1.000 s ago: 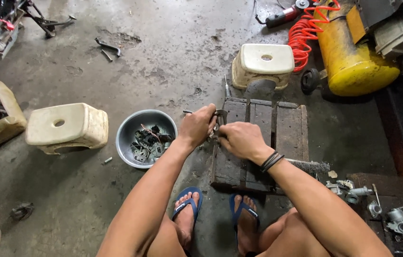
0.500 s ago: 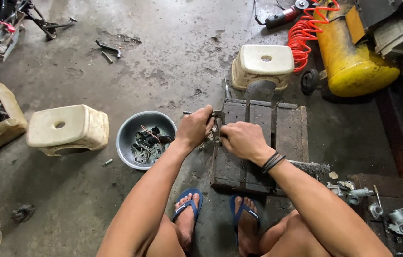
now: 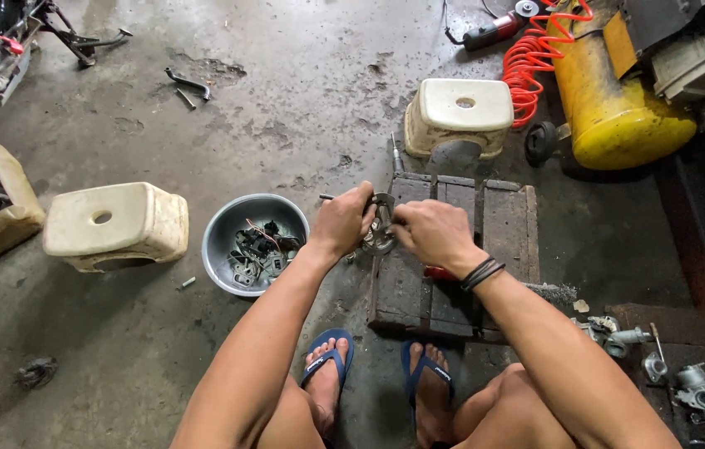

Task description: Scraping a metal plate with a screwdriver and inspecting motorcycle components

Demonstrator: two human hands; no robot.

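Head view, looking straight down at a squatting person in blue flip-flops (image 3: 329,359) on stained concrete floor (image 3: 286,100).

Left hand (image 3: 342,223) curled tight around the left side of a small round metal part (image 3: 380,234), steadying it, by the look of it. Right hand (image 3: 429,234) closed on the same part from the 3 o'clock side, fingers wrapped over the top; black bands on that wrist. Part pinched between both hands, just above the left edge of a dark wooden pallet (image 3: 502,241), likely used as the work surface to keep pieces off the wet floor. Thin rod poking out at 9 o'clock of the left hand; exact tool hard to tell.

Grey metal bowl (image 3: 221,241) at 9 o'clock of the hands, within easy reach, holding loose small parts. White plastic stool (image 3: 115,224) further at 9 o'clock; second white stool (image 3: 460,112) at 12 o'clock. Yellow compressor tank (image 3: 610,100) with coiled red hose (image 3: 531,71) at 1 o'clock. Loose carburettor-like parts (image 3: 697,395) at 4 o'clock, well apart.
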